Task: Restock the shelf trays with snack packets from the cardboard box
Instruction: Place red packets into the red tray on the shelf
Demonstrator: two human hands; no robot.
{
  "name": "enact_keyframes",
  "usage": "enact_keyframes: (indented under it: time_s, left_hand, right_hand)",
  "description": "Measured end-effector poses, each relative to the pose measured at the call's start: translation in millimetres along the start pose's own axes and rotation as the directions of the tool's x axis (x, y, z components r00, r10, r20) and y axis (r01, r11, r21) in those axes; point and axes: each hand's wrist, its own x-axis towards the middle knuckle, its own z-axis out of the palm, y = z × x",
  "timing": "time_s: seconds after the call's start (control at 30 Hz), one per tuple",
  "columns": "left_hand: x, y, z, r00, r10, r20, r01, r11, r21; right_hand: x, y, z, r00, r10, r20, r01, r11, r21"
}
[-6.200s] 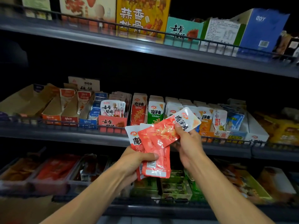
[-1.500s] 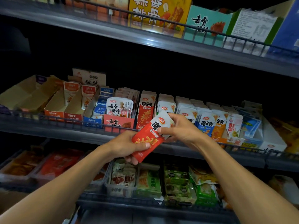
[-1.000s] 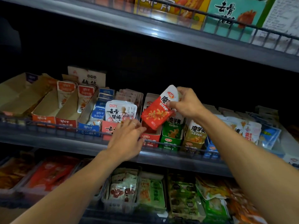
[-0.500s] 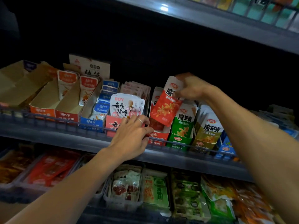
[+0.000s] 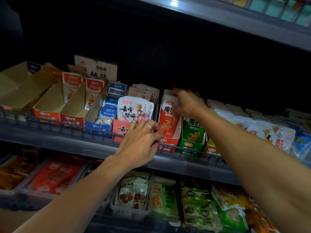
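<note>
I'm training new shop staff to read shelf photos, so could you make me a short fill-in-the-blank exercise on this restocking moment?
1. The right hand holds the top of a packet whose lower half is coloured ____.
2. The display box just right of that packet's box is coloured ____.
3. The left hand wears a ____ on one finger.

Missing words: red; green; ring

Glossy plastic snack packets are catching the light at centre frame, standing in a printed cardboard tray with a smooth coated face; matt brown card boxes are sitting at left, behind a dull grey metal wire rail edging the shelf
</note>
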Motion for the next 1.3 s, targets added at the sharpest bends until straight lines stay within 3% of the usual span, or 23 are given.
enact_keyframes:
  time_s: [0.17,0.33,0.67,0.83,1.1,1.3]
  left_hand:
    - [0,1,-2,1.000,0.004,0.010,-0.004,1.000,0.003]
    - [1,2,-4,0.999,-0.009,0.040,0.008,1.000,0.011]
    - [0,11,-26,0.998,-0.035,0.061,0.039,0.997,-0.060]
    - [-24,15,-60,0.993,-0.082,0.084,0.091,0.989,-0.113]
    - [-120,-4,-118,0.969,-0.214,0.121,0.220,0.975,-0.040]
    - [-209,-28,-155,0.908,-0.351,0.230,0.343,0.936,0.077]
  right_hand:
    - [3,6,2,0.994,-0.093,-0.063,0.086,0.990,-0.109]
    - [0,7,5,0.993,-0.078,-0.092,0.066,0.990,-0.123]
    - [-33,-6,-28,0.972,-0.154,-0.178,0.171,0.982,0.082]
    - [-69,-28,-41,0.960,-0.249,-0.130,0.272,0.939,0.212]
    - [-124,-95,-37,0.922,-0.384,-0.051,0.375,0.855,0.358]
    - [-155,-175,0,0.809,-0.580,0.095,0.502,0.767,0.399]
